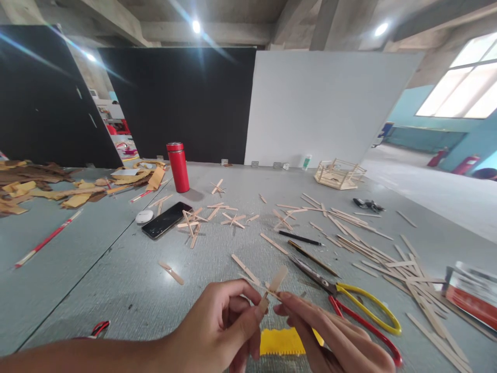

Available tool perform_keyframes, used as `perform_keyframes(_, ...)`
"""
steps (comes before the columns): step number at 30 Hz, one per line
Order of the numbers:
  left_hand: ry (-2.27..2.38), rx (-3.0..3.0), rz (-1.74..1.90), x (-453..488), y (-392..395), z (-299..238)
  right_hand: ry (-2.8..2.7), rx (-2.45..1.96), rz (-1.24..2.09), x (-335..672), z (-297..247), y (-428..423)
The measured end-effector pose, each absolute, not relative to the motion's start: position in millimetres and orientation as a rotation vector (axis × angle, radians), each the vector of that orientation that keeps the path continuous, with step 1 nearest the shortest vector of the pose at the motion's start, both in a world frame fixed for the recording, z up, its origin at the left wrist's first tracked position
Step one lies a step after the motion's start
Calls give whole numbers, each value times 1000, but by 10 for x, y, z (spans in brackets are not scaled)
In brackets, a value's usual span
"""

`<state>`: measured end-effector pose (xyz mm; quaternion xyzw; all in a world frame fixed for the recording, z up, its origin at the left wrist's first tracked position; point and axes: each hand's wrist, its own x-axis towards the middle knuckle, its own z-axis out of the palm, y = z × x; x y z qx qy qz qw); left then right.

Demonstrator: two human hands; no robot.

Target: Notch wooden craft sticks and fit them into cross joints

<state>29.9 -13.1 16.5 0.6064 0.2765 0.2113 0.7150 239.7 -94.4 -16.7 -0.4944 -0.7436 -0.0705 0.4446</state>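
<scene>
Craft sticks (278, 278), pale, flat, crossed; left fingers (246, 324), right fingers (293, 302) pinching them. Scissors (332, 288) near right; yellow strip (282, 342) beneath.

My left hand (219, 318): left of the yellow-and-red-handled scissors (328, 286), thumb and index pinched, other fingers curled under. Left forearm (128, 352) bare, slanting in low, farther left of them. My right hand (336, 334): just my side of the scissors, fingers stretched leftward, index and thumb tips drawn close together.
</scene>
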Motion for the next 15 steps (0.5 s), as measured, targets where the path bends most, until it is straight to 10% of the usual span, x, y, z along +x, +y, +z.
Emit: perform_keyframes(15, 551, 1274, 432, 334, -158, 73, -1784, -1240, -137, 2345, -152, -902)
